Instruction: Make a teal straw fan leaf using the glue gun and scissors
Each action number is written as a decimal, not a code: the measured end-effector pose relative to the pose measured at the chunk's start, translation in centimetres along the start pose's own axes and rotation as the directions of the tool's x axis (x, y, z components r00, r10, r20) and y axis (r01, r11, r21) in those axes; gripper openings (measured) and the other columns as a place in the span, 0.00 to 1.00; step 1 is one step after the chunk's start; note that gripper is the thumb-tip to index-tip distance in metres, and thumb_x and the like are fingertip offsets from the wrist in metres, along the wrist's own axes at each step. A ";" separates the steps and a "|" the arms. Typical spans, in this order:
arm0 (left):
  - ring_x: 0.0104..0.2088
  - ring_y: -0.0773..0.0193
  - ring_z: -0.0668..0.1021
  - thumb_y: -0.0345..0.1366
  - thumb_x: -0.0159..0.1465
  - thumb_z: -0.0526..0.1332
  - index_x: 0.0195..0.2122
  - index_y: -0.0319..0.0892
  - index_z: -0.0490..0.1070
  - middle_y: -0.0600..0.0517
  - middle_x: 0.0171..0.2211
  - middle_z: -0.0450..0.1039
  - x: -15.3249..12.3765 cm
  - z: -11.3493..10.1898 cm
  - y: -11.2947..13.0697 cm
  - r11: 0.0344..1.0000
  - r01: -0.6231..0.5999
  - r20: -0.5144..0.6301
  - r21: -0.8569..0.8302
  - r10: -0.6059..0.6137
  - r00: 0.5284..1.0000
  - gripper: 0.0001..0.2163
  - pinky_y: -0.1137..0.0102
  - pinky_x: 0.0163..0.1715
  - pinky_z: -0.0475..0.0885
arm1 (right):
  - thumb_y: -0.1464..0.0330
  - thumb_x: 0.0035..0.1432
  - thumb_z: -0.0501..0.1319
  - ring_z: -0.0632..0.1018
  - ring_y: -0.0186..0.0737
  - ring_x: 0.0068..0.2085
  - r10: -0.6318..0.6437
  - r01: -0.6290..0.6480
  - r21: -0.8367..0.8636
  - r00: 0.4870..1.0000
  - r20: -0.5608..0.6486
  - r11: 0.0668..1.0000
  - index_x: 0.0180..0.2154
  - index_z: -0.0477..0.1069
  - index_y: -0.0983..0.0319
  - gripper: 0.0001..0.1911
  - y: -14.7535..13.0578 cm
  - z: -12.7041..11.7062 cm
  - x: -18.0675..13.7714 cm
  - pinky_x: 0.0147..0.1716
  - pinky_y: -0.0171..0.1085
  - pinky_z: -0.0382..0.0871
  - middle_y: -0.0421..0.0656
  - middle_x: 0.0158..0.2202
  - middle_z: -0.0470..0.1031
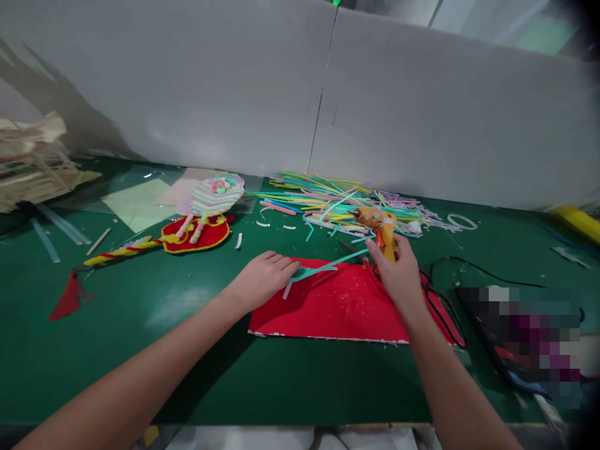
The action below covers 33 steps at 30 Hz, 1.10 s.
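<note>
My left hand (268,279) is closed on one end of a mint-green pipe cleaner (323,267), its palm side hidden. The pipe cleaner stretches above a red sheet (323,312) toward the thumb of my right hand (398,269). In that right hand is a yellow-orange glue gun (385,234), gripped by its handle with the nozzle pointing left. Scissors (354,251) lie partly hidden between the hands at the sheet's back edge. A small white strip (287,290) sits just below my left fingertips.
A heap of pastel pipe cleaners (323,200) lies along the grey partition (187,81). To the left are a striped fan-shaped craft (215,197), a red piece with a twisted handle (197,234) and a red tassel (70,300). A black cord (440,306) loops at right beside a blurred-out object (529,344).
</note>
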<state>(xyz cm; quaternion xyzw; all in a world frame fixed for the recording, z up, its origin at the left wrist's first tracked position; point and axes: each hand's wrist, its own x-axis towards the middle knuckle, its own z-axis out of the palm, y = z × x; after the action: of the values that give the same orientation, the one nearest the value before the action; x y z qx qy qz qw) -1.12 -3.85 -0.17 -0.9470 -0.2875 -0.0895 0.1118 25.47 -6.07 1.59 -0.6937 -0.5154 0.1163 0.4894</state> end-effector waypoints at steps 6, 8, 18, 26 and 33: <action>0.39 0.60 0.79 0.27 0.65 0.54 0.45 0.37 0.71 0.47 0.40 0.78 0.7 1.2 0.1 0.999 0.040 -0.208 0.022 -0.034 0.978 0.10 0.64 0.43 0.70 | 0.51 0.52 0.59 0.69 0.38 0.30 -0.052 0.057 -0.042 0.993 0.104 0.997 0.40 0.70 0.63 0.23 -0.8 1.6 -0.9 0.31 0.37 0.63 0.42 0.30 0.71; 0.41 0.61 0.79 0.27 0.67 0.51 0.47 0.36 0.70 0.47 0.44 0.78 0.6 1.2 0.2 0.999 0.051 -0.286 0.010 -0.046 0.957 0.12 0.64 0.47 0.69 | 0.52 0.51 0.60 0.71 0.40 0.32 -0.082 0.090 -0.085 0.992 0.093 0.992 0.42 0.69 0.63 0.23 -0.4 1.9 -1.4 0.33 0.38 0.64 0.44 0.34 0.73; 0.42 0.60 0.79 0.28 0.67 0.50 0.47 0.35 0.71 0.46 0.44 0.78 -0.2 1.1 0.2 0.996 0.077 -0.366 -0.050 -0.090 0.926 0.13 0.61 0.46 0.71 | 0.56 0.53 0.60 0.74 0.37 0.29 -0.046 0.015 0.091 0.939 0.340 0.996 0.42 0.65 0.61 0.19 -1.0 2.8 -3.4 0.28 0.33 0.67 0.42 0.32 0.74; 0.40 0.61 0.80 0.29 0.66 0.53 0.47 0.36 0.71 0.47 0.43 0.78 -0.4 1.4 0.2 0.977 0.155 -0.380 -0.149 -0.201 0.903 0.12 0.61 0.47 0.71 | 0.54 0.54 0.58 0.76 0.40 0.29 -0.039 0.049 -0.015 0.922 0.385 0.999 0.41 0.66 0.61 0.20 -0.7 2.7 -3.6 0.28 0.35 0.67 0.44 0.32 0.76; 0.40 0.62 0.80 0.31 0.66 0.54 0.47 0.40 0.71 0.49 0.43 0.79 -0.6 1.2 0.2 0.948 0.229 -0.400 -0.220 -0.302 0.865 0.11 0.59 0.50 0.69 | 0.50 0.53 0.56 0.77 0.46 0.30 -0.143 0.210 -0.239 0.953 0.267 0.948 0.45 0.66 0.63 0.26 -0.3 3.1 -4.0 0.28 0.39 0.69 0.47 0.32 0.78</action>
<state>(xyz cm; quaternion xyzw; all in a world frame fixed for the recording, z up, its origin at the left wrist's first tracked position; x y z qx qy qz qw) -1.36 -3.98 -1.51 -0.8612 -0.3752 -0.3336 0.0800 21.46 -7.67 -1.04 -0.6836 -0.6435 0.0874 0.3331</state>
